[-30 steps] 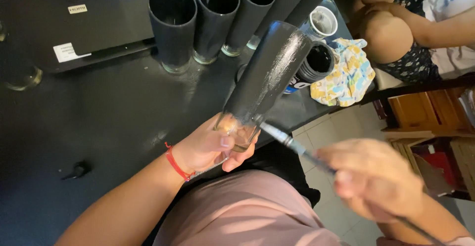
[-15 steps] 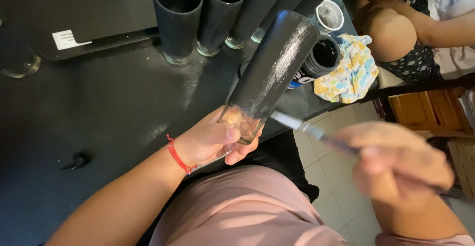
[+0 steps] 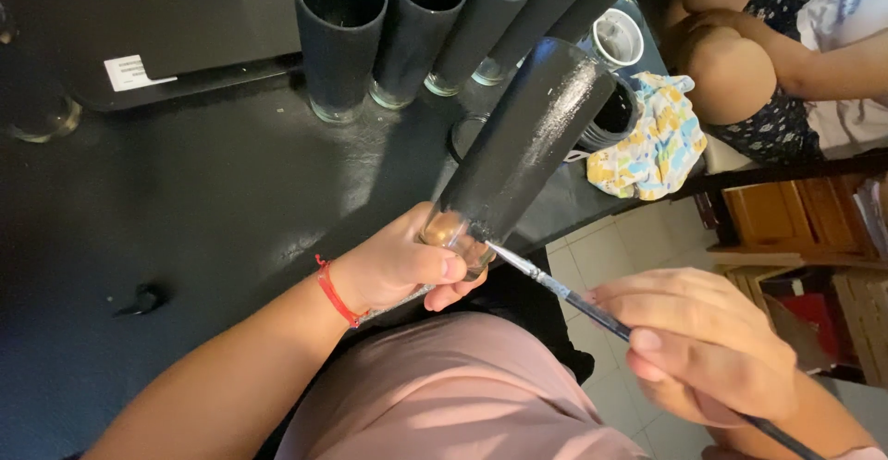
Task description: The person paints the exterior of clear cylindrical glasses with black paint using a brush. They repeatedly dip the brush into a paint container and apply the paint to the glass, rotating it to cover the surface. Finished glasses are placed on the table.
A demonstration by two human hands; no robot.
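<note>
The left hand (image 3: 398,266) reached in from below, fingers curled tight around the clear base of a black-painted glass (image 3: 523,146) tilted above the desk (image 3: 203,201). The right hand (image 3: 703,344) pinched a thin paintbrush (image 3: 546,282), its tip touching the glass's lower edge.

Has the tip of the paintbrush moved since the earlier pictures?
No. The paintbrush tip stays at the clear base of the black-painted glass, held by the left hand.

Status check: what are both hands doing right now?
Left hand grips tall black-painted glass by its clear base. Right hand holds thin paintbrush, tip at base edge. Nothing blocking.
</note>
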